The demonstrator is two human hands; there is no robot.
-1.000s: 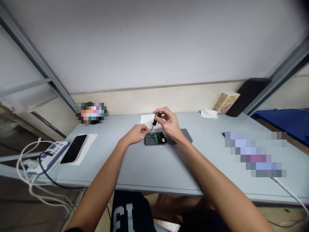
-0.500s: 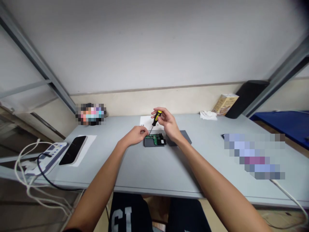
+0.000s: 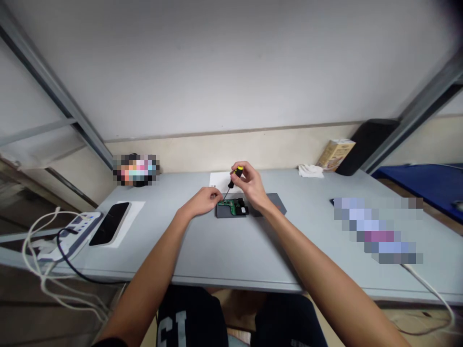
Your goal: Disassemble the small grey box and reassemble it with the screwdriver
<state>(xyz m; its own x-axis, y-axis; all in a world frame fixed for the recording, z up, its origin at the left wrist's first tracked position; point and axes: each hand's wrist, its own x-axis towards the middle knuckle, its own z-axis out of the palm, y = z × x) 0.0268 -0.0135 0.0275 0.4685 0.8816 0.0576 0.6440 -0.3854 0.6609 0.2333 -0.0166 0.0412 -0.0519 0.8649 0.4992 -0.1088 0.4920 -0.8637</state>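
My right hand grips the black and yellow handle of a screwdriver. Its thin shaft slants down and left to the upper left part of a green circuit board. The board sits in a dark grey flat casing on the table. Beside that corner, my left hand has its thumb and fingertips pinched together near the screwdriver's tip; what they hold, if anything, is too small to make out. A second dark grey flat panel lies to the right, partly under my right wrist.
White paper with a few small dark specks lies behind the casing. On the left are a phone on paper and a power strip with cables. A carton, tissue and black cylinder-like object stand at back right.
The fingers of my right hand have shifted round the screwdriver's handle and now cover more of its upper end. My left hand has stayed at the board's corner. The view has tilted slightly.
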